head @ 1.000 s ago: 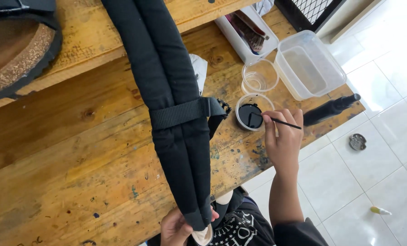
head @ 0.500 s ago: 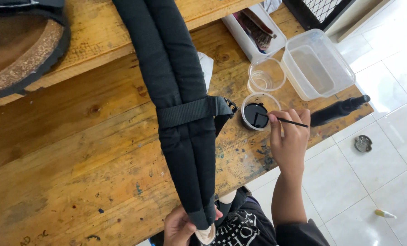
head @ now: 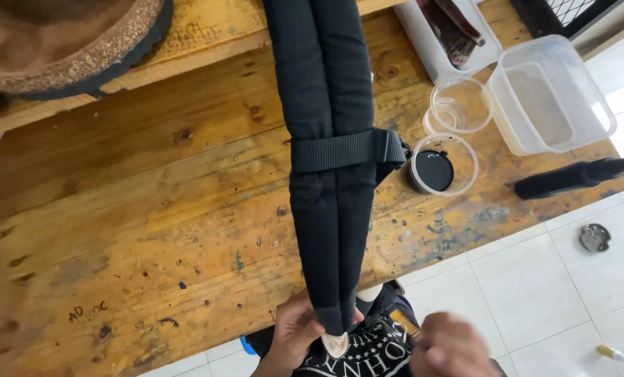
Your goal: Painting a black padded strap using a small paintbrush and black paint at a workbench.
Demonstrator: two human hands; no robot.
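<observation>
I see the left hand (head: 294, 334) at the near edge of the worn wooden plank counter (head: 151, 230), fingers pinched around the narrow lower tip of the long black padded fabric strap pair (head: 329, 181). The strap runs from that grip straight up across the counter and out of the top of the view, with a black webbing band (head: 343, 149) cinched across both pads about midway. The right hand (head: 451, 347) is low in view, off the counter over my lap, blurred; it touches nothing I can see, and I cannot tell if its fingers are spread or curled.

Just right of the webbing band sits a small clear plastic cup with black liquid (head: 443, 169). An empty clear plastic cup (head: 460, 105) stands behind it, next to a clear rectangular plastic tub (head: 549, 94). A black cylindrical handle (head: 577, 176) lies at the counter's right edge. A white tray holding brushes (head: 446, 35) is at top, a cork-soled sandal (head: 68, 42) at top left. White tiled floor (head: 535, 293) shows on the right
</observation>
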